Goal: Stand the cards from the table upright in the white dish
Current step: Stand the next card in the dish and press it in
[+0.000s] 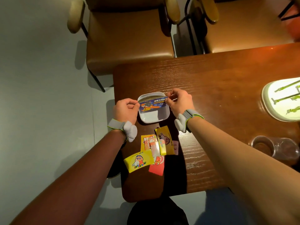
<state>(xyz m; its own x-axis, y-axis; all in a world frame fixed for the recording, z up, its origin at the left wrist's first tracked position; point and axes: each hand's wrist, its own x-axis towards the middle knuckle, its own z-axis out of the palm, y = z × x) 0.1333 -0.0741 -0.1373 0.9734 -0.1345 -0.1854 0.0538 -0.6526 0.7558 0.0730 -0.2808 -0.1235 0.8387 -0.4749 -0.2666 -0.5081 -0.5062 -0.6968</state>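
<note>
We see a dark wooden counter, brown chairs beyond. Our left hand and right hand pinch a blue card upright in the white dish; more cards lie nearer.

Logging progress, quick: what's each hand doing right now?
Left hand: fingers closed on the left end of the blue card, held over the white dish.
Right hand: fingers closed on the same card's right end.
</note>
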